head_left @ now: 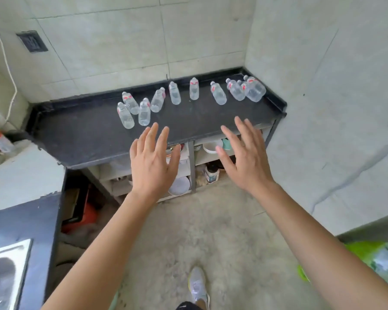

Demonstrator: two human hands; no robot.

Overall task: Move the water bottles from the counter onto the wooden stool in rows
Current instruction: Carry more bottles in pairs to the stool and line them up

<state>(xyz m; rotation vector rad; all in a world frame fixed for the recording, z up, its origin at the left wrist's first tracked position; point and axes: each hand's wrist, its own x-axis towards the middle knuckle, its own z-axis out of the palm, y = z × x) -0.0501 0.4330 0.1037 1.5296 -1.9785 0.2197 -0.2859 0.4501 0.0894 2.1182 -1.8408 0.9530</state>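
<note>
pale tiled wall right across the back, dusty concrete floor underneath. long black counter tucked into the corner, plus a second dark worktop at lower left with a steel sink set in it. something bright green at the right edge, too blurry to name tbh. open shelves under the counter, stuffed with kitchen bits. then both bare arms stretched forward: left hand and right hand palms down, fingers straight and spread, gripping nothing at all, hovering about over the counter's front edge and short of the bottles. water bottles all on the counter, upright, toward the back: clump of four at the left end, nearest the left hand, three spaced-out singles in the middle, tight bunch in the far right corner, too crowded to count properly. clear plastic, bit of red on the labels. grey sneaker down at the bottom. on the shelves a white plate leaning low, a white bowl higher up, and a small dark-lidded jar just below that.
</note>
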